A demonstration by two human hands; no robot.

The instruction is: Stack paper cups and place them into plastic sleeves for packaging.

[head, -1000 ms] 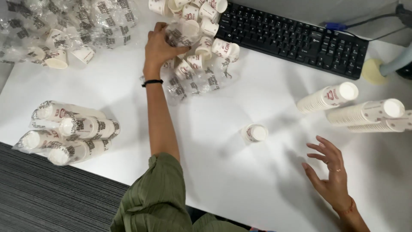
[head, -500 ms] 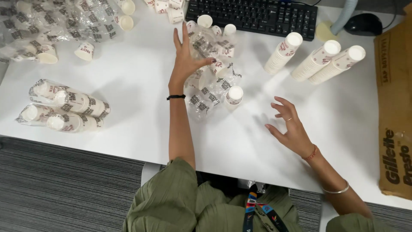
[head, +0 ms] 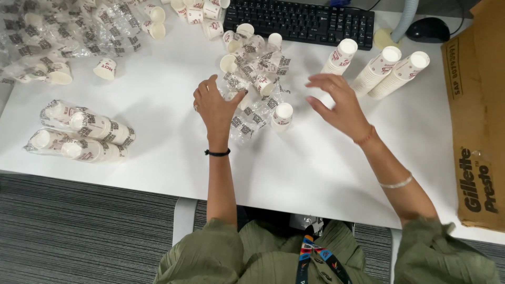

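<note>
My left hand (head: 215, 108) rests on the white table (head: 158, 142), fingers curled at the edge of a crumpled clear printed plastic wrapper (head: 252, 84) with loose small paper cups in it. My right hand (head: 336, 102) hovers just right of that pile, fingers spread and holding nothing. A single upright paper cup (head: 282, 115) stands between the two hands. Whether my left fingers pinch the wrapper is unclear.
Three stacks of paper cups (head: 381, 68) lie at the right. Wrapped cup packs (head: 79, 134) lie at the left, more wrappers and cups (head: 58, 37) at the far left. A black keyboard (head: 300, 21), a mouse (head: 428, 29) and a cardboard box (head: 476, 115) border the table.
My left hand has pulled back from the far cup pile toward me. My right hand has moved up and left, close to the wrapper pile.
</note>
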